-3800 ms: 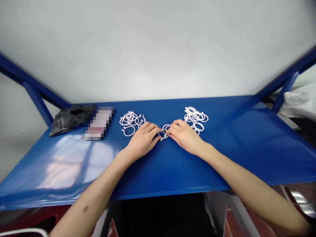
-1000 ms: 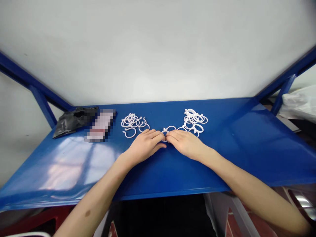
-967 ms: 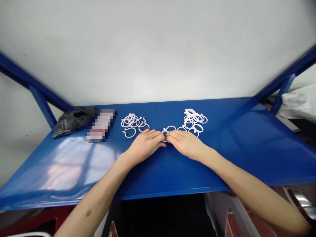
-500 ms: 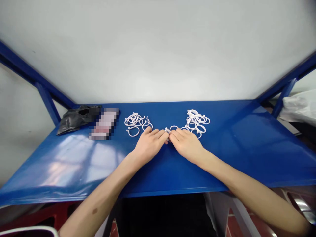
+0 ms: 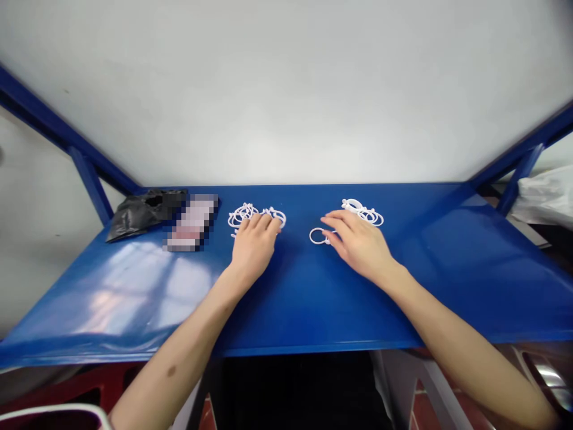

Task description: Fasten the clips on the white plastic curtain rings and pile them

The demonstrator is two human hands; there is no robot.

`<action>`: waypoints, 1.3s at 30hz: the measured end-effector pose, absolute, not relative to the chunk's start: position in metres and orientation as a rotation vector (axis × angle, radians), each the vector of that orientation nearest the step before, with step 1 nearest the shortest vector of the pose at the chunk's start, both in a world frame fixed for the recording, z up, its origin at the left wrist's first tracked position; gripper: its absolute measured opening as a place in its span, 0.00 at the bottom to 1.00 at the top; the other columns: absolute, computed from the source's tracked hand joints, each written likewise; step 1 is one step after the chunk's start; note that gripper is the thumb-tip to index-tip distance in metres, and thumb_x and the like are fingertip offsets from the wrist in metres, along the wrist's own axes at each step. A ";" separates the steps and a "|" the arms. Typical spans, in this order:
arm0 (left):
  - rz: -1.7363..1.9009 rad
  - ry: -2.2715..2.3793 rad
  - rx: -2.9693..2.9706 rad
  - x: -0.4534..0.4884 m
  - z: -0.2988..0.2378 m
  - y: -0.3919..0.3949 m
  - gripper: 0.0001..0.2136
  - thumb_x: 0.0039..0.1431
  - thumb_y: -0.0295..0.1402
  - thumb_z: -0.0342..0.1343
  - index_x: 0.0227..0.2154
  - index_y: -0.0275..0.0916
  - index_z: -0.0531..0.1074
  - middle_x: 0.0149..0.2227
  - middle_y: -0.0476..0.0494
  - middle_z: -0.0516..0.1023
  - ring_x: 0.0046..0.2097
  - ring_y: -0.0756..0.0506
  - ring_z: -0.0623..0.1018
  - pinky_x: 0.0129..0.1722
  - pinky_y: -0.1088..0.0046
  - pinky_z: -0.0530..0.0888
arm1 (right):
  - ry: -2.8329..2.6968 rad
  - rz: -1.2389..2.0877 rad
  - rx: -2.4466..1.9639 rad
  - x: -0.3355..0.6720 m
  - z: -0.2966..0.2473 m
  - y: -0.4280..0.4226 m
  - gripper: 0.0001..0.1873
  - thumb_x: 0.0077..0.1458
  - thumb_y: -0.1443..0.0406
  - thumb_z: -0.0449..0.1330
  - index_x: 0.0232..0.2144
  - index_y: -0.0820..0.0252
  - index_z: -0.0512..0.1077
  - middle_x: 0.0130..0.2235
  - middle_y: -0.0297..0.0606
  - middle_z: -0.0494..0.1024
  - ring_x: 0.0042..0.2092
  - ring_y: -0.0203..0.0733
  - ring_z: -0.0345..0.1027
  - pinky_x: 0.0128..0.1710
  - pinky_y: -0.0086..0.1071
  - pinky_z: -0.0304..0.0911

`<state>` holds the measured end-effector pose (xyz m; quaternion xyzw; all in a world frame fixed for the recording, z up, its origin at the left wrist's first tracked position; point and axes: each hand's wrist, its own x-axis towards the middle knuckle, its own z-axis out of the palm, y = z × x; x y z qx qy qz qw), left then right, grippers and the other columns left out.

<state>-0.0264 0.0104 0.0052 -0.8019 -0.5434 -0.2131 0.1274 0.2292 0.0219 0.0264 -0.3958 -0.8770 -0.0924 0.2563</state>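
White rings (image 5: 362, 212); blue tabletop (image 5: 304, 298); black bag (image 5: 132, 218); blue frame (image 5: 91, 182); pale grey wall (image 5: 295, 95)

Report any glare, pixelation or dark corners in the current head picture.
Head view: pale, window-like glare lies across the left part of the blue table; coarse pixel blocks cover a flat item beside the black bag; the extreme top-right corner is darkened.

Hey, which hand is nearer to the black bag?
Left. The left hand is at the left pile of rings, to the right of the black bag. The right hand is farther right, by the other pile.
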 end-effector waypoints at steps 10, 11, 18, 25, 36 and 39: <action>-0.658 -1.655 -2.232 -0.034 0.006 0.010 0.13 0.67 0.30 0.49 0.47 0.37 0.76 0.48 0.33 0.78 0.50 0.32 0.72 0.47 0.49 0.71 | -2.635 -0.065 -1.141 0.251 0.029 0.032 0.09 0.62 0.61 0.63 0.38 0.61 0.79 0.41 0.44 0.76 0.46 0.50 0.67 0.48 0.46 0.67; -0.688 -1.583 -2.313 -0.030 0.005 0.010 0.13 0.67 0.29 0.49 0.49 0.37 0.76 0.49 0.34 0.78 0.50 0.34 0.73 0.49 0.51 0.72 | -2.658 -0.044 -1.131 0.250 0.028 0.031 0.08 0.61 0.61 0.63 0.38 0.60 0.79 0.42 0.44 0.76 0.46 0.50 0.67 0.47 0.45 0.67; -0.558 -1.238 -2.769 -0.003 -0.011 0.005 0.22 0.63 0.18 0.47 0.56 0.41 0.72 0.62 0.42 0.72 0.62 0.37 0.67 0.59 0.52 0.70 | -2.759 -0.060 -1.034 0.237 0.017 0.029 0.07 0.65 0.68 0.57 0.38 0.62 0.75 0.39 0.43 0.75 0.42 0.47 0.66 0.44 0.40 0.66; -0.615 -1.343 -2.682 -0.011 -0.006 0.009 0.07 0.68 0.31 0.53 0.40 0.41 0.77 0.38 0.43 0.81 0.44 0.41 0.74 0.47 0.59 0.70 | -2.729 -0.032 -1.026 0.228 0.011 0.025 0.09 0.67 0.69 0.53 0.42 0.61 0.73 0.40 0.43 0.74 0.41 0.45 0.68 0.41 0.39 0.67; -0.756 -1.497 -2.695 -0.014 0.004 0.006 0.08 0.63 0.40 0.62 0.35 0.41 0.74 0.36 0.44 0.79 0.43 0.41 0.72 0.47 0.60 0.70 | -2.667 -0.006 -1.039 0.235 0.012 0.029 0.06 0.66 0.67 0.57 0.41 0.60 0.75 0.45 0.45 0.73 0.44 0.46 0.68 0.43 0.40 0.68; -0.657 -1.510 -2.721 -0.028 0.015 0.006 0.05 0.63 0.36 0.60 0.38 0.41 0.76 0.42 0.42 0.78 0.47 0.40 0.71 0.50 0.57 0.70 | -2.665 0.018 -1.038 0.232 0.010 0.029 0.08 0.68 0.68 0.53 0.40 0.61 0.73 0.43 0.44 0.74 0.43 0.45 0.68 0.42 0.39 0.68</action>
